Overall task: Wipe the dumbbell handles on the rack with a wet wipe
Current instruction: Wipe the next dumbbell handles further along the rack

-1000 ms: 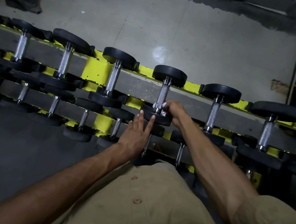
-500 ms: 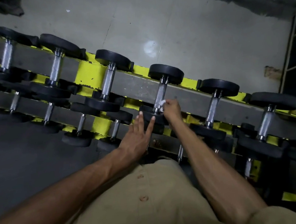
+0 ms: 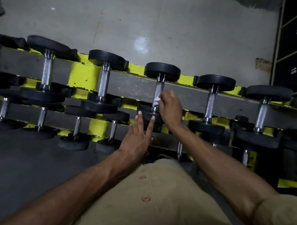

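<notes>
Rack (image 3: 132, 88) of yellow-and-grey steel carries the black-headed chrome dumbbell (image 3: 161, 70) on its top tier. The right hand (image 3: 171, 108) pinches a small white wet wipe (image 3: 158, 98) against the handle (image 3: 159, 88); the left hand (image 3: 137, 137) rests straight, spread fingers on the near head. So small a scrap could slip off the knurling.

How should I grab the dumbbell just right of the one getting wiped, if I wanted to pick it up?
Probably by its silver handle, reaching down from above, fingers wrapped round. It is the only thin part, bare between the two wide black ends, and uncovered on top.
</notes>
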Demonstrator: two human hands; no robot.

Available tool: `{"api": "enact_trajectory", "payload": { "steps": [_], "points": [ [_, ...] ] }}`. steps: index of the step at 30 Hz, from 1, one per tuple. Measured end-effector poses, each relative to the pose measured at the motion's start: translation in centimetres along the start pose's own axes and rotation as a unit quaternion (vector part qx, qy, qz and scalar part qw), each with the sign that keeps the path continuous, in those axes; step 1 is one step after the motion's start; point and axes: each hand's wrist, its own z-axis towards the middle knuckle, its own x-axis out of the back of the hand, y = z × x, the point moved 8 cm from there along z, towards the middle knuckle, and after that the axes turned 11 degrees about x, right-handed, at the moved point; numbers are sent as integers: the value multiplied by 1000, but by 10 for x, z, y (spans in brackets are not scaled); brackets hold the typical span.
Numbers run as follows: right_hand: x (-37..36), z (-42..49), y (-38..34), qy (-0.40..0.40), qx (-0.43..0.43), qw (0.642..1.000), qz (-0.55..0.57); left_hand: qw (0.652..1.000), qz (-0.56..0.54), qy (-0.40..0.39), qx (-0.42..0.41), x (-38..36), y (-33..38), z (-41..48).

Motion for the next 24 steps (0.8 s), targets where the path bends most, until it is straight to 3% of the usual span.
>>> {"api": "enact_trajectory", "payload": {
  "steps": [2, 6, 10, 12, 13, 16, 17, 18, 21, 24],
  "points": [
    [6, 17, -6, -40, 104, 990, -88, 1000, -4, 7, -1, 0, 1, 0],
    [10, 48, -3, -94, 203, 956, -188, 1000, -16, 24, -2, 1, 0, 1],
    [-25, 19, -21, -337, 333, 861, -185, 1000, -17, 26, -3, 0, 0, 3],
    [-23, 22, -33, -382, 368, 825, -193, 999, -14, 29, -4, 0, 1, 2],
    [-18, 35, -35, -370, 366, 827, -212, 999, -13, 29, -5, -1, 0, 2],
    [4, 83, -28, -265, 296, 877, -270, 1000, -12, 26, -8, -2, -1, 2],
    [-1, 83, -27, -271, 282, 878, -275, 1000, -13, 27, -9, -2, -1, 2],
    [-12, 74, -31, -309, 286, 866, -268, 999, -15, 27, -10, -2, -1, 2],
    [-47, 37, -46, -493, 282, 785, -249, 999, -21, 28, -15, -4, 0, 4],
    [-38, 68, -57, -444, 299, 760, -368, 999, -26, 34, -15, -6, -3, 5]
  ]
}}
